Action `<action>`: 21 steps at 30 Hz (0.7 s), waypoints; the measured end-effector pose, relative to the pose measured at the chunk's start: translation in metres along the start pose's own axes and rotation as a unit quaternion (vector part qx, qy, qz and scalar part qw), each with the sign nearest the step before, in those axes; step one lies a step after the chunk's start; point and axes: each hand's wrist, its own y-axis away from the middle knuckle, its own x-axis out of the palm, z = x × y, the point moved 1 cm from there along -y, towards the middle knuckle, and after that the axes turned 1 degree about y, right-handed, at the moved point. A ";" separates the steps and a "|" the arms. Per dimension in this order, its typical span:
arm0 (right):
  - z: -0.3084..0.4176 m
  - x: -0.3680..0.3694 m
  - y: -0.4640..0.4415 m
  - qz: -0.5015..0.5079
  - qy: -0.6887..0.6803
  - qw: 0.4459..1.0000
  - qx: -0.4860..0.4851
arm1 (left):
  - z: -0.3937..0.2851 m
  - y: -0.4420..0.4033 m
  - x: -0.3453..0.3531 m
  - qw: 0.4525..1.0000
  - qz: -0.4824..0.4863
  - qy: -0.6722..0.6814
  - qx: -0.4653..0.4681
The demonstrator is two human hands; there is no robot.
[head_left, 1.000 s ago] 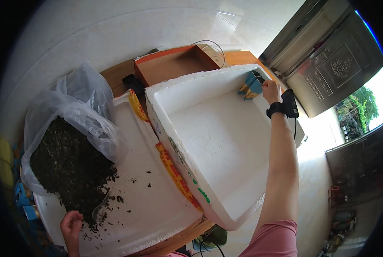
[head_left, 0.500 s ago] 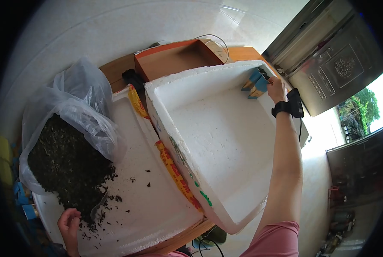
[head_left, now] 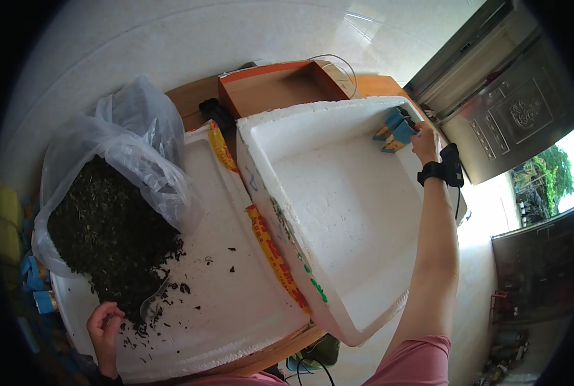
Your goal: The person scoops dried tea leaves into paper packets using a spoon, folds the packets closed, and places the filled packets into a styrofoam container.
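Note:
My right hand (head_left: 423, 143) reaches into the far right corner of a white foam box (head_left: 338, 193), its fingers closed on the top of a small blue-and-tan packet (head_left: 399, 136). Another packet (head_left: 387, 123) of the same kind stands right beside it. Dark leaf bits seem to show at their tops. My left hand (head_left: 105, 325) hovers by the near edge of a heap of dark dried leaves (head_left: 110, 225), fingers loosely bent and apart, with nothing visible in them. A clear plastic scoop (head_left: 153, 302) lies at the heap's edge, apart from this hand.
The leaves spill from a clear plastic bag (head_left: 142, 128) onto a white foam lid (head_left: 229, 309), with yellow-red tape (head_left: 274, 254) along its side. An orange-brown open box (head_left: 287, 90) stands behind. More blue packets (head_left: 43, 301) sit at far left. A black object (head_left: 215, 114) lies behind the lid.
The camera view has shifted, so the boxes and bag appear slightly farther right. My right hand stays at the blue-and-tan packet in the corner; my left hand remains near the leaves.

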 end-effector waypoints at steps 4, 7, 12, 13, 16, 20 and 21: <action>-0.005 -0.012 0.000 0.054 -0.092 0.993 0.049 | 0.001 0.004 -0.002 1.000 0.001 -0.004 0.014; -0.008 -0.025 0.000 0.089 -0.141 0.986 -0.018 | -0.007 0.010 -0.001 1.000 -0.001 0.013 0.017; 0.030 -0.089 0.035 0.138 -0.183 0.967 -0.108 | 0.004 0.023 -0.016 0.997 -0.004 0.047 0.056; 0.043 -0.106 0.051 0.118 -0.205 0.964 -0.121 | 0.005 0.027 -0.020 0.997 -0.007 0.055 0.056; 0.098 -0.181 0.109 0.120 -0.147 0.963 -0.190 | 0.015 0.042 -0.038 0.996 -0.013 0.033 0.077; 0.215 -0.237 0.233 0.054 -0.188 0.953 -0.232 | 0.038 0.063 -0.063 0.994 -0.036 0.022 0.096; 0.244 -0.242 0.264 0.076 -0.205 0.951 -0.218 | 0.040 0.070 -0.070 0.994 -0.038 0.025 0.096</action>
